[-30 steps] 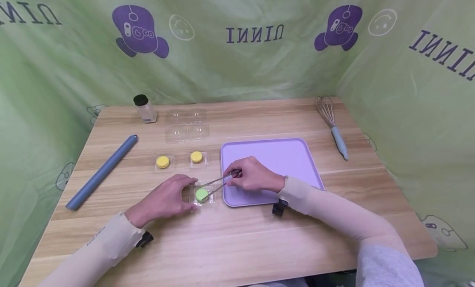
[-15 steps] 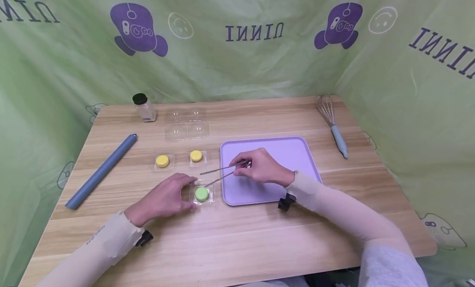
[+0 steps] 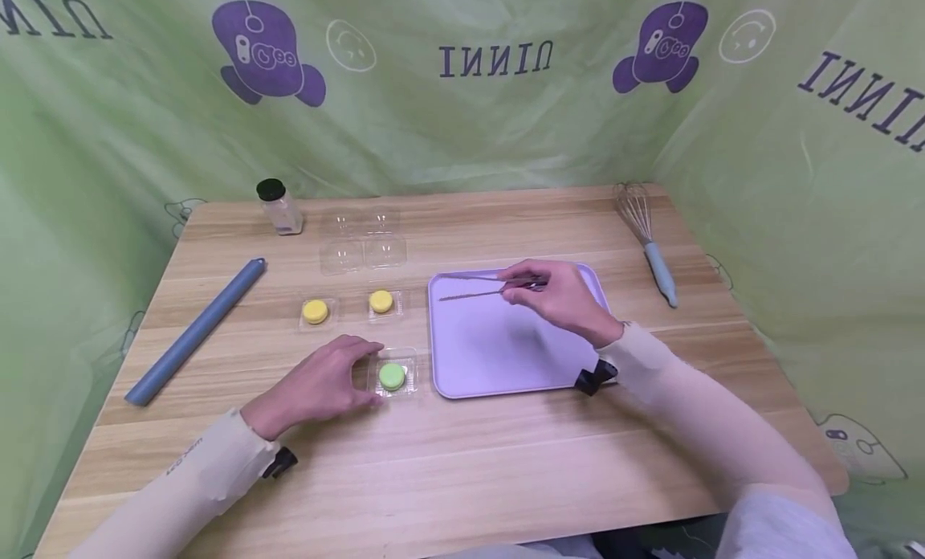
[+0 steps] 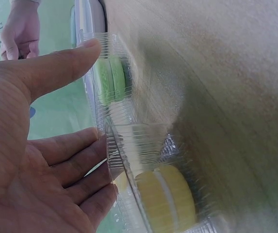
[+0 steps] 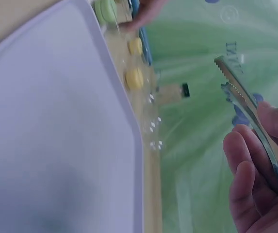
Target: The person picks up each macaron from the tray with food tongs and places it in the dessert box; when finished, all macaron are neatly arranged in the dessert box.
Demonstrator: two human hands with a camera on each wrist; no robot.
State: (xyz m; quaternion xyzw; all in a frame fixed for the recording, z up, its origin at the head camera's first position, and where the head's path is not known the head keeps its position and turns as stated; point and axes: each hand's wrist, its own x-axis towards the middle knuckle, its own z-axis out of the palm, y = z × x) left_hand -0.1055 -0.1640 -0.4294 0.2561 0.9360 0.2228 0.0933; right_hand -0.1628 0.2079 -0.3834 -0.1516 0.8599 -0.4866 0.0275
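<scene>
My left hand (image 3: 318, 386) holds a clear plastic macaron tray (image 3: 410, 373) by its side, thumb at the near edge and index finger at the far edge. A green macaron (image 3: 392, 376) sits in that tray. My right hand (image 3: 560, 298), above the lilac tray (image 3: 477, 358), grips metal tongs (image 5: 245, 99) between thumb and fingers. The tongs' serrated tips point left, spread apart with nothing between them. Two yellow macarons sit farther back in clear trays, the left one (image 3: 315, 311) and the right one (image 3: 381, 301).
Empty clear domed lids (image 3: 364, 252) lie toward the back. Behind them at the left stands a black-capped jar (image 3: 280, 208). A blue rod (image 3: 195, 332) lies along the left side, and a whisk (image 3: 656, 266) with a blue handle lies at the right. Green cloth (image 3: 491, 141) surrounds the table.
The tongs have come away from the green macaron, which stays in its tray. My right hand has moved back and right over the lilac tray. My left hand keeps its place.
</scene>
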